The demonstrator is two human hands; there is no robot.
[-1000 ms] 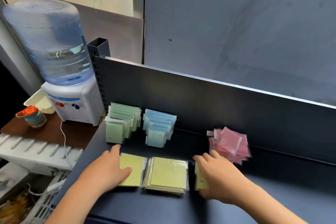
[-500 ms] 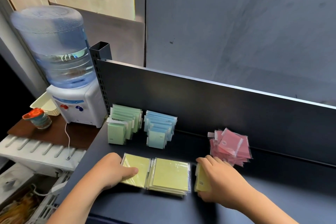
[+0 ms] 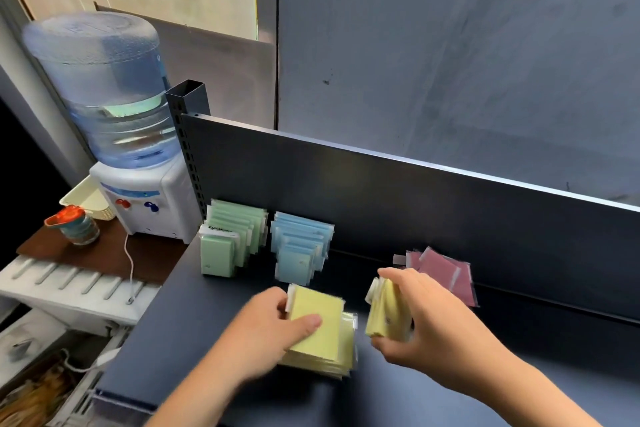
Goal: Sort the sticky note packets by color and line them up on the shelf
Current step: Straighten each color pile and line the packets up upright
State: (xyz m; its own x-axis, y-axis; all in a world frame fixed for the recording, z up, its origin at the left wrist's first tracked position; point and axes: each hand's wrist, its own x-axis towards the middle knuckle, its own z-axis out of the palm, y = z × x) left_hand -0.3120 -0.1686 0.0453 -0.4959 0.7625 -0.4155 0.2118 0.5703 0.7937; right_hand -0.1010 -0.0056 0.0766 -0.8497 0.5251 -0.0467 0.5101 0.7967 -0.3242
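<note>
- Gripping a yellow packet [image 3: 317,314], the left hand [image 3: 266,333] has its thumb pressed on the glossy face and fingers curled behind the left edge; the packet is flat, rectangular, wrapped in clear film, tilted up over a stack.
- The yellow stack [image 3: 341,355] lies flat on the shelf [image 3: 194,340], a smooth, matte, dark blue metal sheet; the number of packets in it cannot be told.
- The right hand [image 3: 420,319] is closed round a small bundle [image 3: 382,312] of yellow packets held on edge, fingers over the top, thumb below; the bundle stands just right of the stack, and its count is too blurred to tell.
- Pink packets [image 3: 446,274] lie in a loose, overlapping heap behind the right hand, near the back panel [image 3: 398,204]; their film is shiny and creased.
- Blue packets [image 3: 299,251] stand upright in one stepped row, front to back, with small ones in front.
- Green packets [image 3: 232,239] stand in a like row just left of the blue one, the front packet bearing a white printed label.
- That makes two rows, one heap and one flat stack on the shelf.
- Beyond the shelf's left end sits a white plastic water dispenser [image 3: 145,198] with a clear, ribbed bottle and two taps, one red, one blue.
- A cup [image 3: 74,224] with an orange lid stands on a brown board.
</note>
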